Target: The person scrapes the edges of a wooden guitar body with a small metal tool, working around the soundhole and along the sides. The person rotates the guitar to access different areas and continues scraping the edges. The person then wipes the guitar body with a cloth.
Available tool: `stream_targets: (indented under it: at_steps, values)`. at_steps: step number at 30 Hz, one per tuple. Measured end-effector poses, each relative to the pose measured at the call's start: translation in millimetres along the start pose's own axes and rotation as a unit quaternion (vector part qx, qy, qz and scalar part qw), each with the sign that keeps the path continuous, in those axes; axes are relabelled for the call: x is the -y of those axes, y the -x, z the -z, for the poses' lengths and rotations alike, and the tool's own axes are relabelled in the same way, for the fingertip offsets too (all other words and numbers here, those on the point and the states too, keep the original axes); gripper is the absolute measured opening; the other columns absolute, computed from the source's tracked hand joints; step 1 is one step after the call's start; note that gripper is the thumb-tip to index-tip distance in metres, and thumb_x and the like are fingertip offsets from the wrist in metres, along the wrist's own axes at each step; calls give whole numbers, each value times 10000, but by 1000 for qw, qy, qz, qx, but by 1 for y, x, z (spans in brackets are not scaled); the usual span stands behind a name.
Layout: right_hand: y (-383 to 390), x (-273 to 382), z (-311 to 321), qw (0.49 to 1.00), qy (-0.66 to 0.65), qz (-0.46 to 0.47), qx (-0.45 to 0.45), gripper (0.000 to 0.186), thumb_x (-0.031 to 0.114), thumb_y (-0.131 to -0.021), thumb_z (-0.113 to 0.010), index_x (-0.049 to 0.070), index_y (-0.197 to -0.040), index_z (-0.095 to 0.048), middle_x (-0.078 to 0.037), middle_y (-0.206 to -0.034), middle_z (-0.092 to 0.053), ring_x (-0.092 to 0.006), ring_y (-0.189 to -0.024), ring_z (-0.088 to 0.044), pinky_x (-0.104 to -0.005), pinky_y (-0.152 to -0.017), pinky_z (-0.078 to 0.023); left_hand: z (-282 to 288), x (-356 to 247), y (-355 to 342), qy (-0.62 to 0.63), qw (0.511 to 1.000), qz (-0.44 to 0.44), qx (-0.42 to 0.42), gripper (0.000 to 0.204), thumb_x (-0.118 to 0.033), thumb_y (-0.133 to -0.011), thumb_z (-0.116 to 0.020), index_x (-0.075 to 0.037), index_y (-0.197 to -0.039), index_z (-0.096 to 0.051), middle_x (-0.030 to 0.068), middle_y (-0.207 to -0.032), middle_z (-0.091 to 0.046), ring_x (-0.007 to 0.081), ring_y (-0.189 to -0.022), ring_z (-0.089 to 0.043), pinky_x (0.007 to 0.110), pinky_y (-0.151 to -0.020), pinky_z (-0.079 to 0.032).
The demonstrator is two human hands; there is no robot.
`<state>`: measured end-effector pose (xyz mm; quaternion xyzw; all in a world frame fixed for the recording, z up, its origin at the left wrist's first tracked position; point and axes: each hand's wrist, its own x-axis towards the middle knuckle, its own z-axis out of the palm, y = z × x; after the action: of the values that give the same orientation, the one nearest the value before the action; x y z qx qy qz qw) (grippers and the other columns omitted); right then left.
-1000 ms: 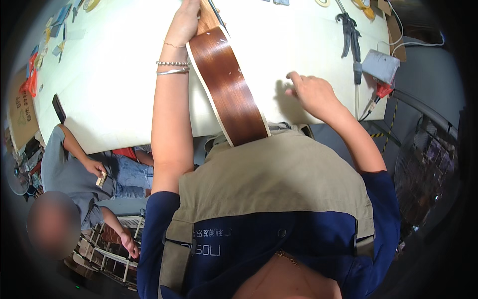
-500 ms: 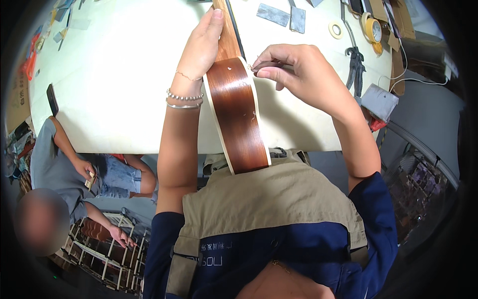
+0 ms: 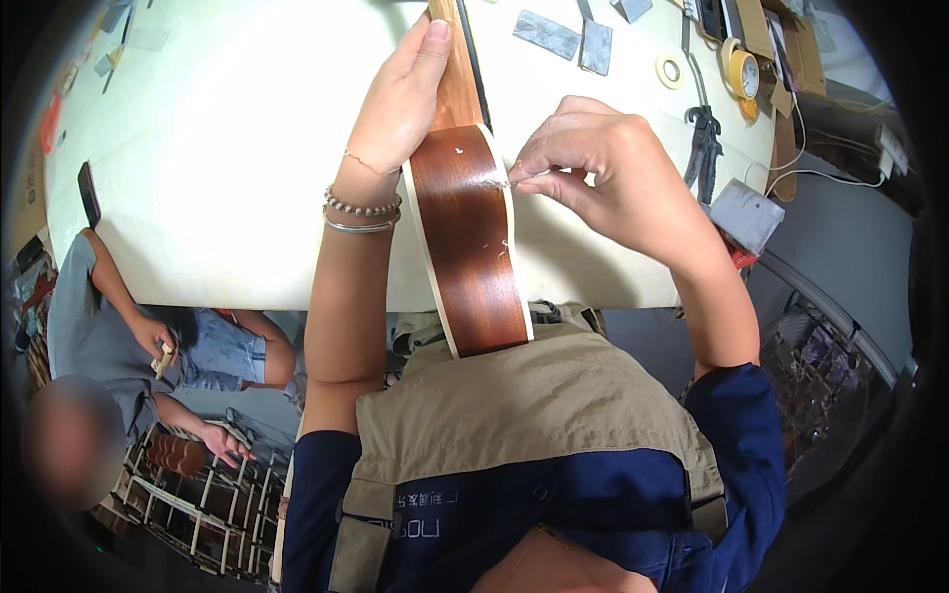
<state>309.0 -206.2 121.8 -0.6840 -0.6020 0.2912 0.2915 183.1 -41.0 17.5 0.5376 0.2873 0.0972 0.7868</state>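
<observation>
A small guitar-like instrument (image 3: 479, 257), with glossy brown wooden sides and cream edging, stands on its side between the table and my apron. My left hand (image 3: 400, 104) is wrapped round its pale brown neck (image 3: 457, 94), thumb on top. Beside the body's right edge, my right hand (image 3: 593, 163) pinches a small thin flat piece, seen almost edge-on and mostly covered by my fingers. Its tip meets the cream edging just below the neck joint. Thin curled shavings (image 3: 503, 247) cling to that edge and the brown side.
Grey flat blocks (image 3: 547, 34), a tape roll (image 3: 669, 70), a yellow tape roll (image 3: 741, 71) and black clamp-like tool (image 3: 703, 148) lie on the white table (image 3: 227, 198). A grey block (image 3: 746, 215) sits at its right edge. Another person (image 3: 109, 326) sits left, by a rack (image 3: 213, 514).
My right hand has slid a little down the edging toward me, and the dark flat piece has turned nearly edge-on. My left hand keeps its hold on the neck.
</observation>
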Motion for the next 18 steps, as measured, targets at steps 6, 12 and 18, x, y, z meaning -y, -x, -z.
stream_targets:
  at_steps: [6, 12, 18]
  values:
    - [-19, -11, -3, 997, -17, -70, 12, 97, 90, -823, -733, 1, -842, -698, -99, -818, -684, -227, -726, -620, -329, -663, -507, 4, 3, -10, -92, 992, -88, -5, 484, -449, -1048, -334, -10, -1168, -499, 112, -946, -632, 211, -772, -684, 298, -705, -579]
    - [16, 4, -17, 992, 53, 75, -87, 153, -18, -668, -720, 72, -790, -699, -42, -756, -664, -227, -780, -603, -334, -671, -524, 3, 0, -6, -6, 1000, 6, -13, 497, -448, -1045, -340, 3, -1195, -486, 136, -950, -630, 239, -774, -696, 321, -699, -602]
    - [-4, -2, -13, 995, 50, 35, -74, 96, 30, -690, -709, 56, -782, -697, -50, -775, -666, -236, -763, -599, -348, -674, -521, 7, 1, -5, 13, 1000, 15, -15, 487, -454, -1041, -350, -12, -1192, -489, 143, -954, -633, 242, -774, -698, 323, -691, -604]
